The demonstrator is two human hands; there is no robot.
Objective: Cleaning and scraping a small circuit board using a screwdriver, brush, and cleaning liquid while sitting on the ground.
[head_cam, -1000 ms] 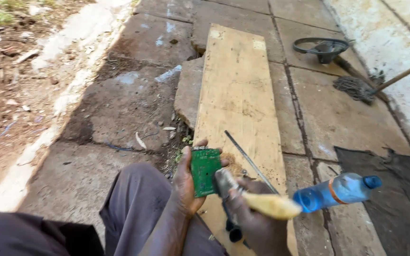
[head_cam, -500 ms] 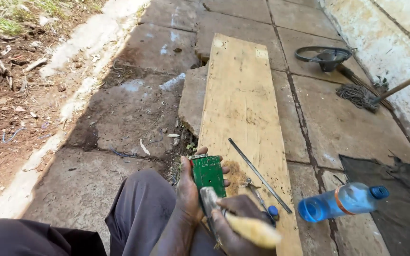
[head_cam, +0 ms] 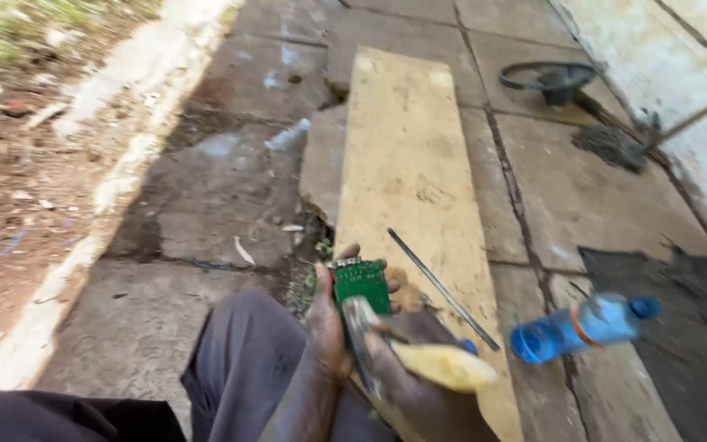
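Note:
My left hand [head_cam: 326, 327] grips a small green circuit board [head_cam: 361, 284] and holds it upright over the near end of a long wooden plank [head_cam: 407, 168]. My right hand [head_cam: 419, 385] is closed around a tool with a pale yellow handle [head_cam: 443, 366]; its metal shaft [head_cam: 363, 344] lies against the lower edge of the board. A thin dark metal rod [head_cam: 439, 286] lies on the plank just right of the hands. My knee in grey trousers [head_cam: 239, 360] is below the left hand.
A blue plastic bottle [head_cam: 584, 326] lies on the paving stones to the right. A dark round pan [head_cam: 551, 79] and a dark clump of fibres [head_cam: 611, 146] sit at the far right by a pale wall. Dirt and a kerb [head_cam: 108, 188] run along the left.
My right hand has brought the yellow-handled tool in from the right, so its shaft now rests against the circuit board. The view has shifted slightly; the board stays in my left hand.

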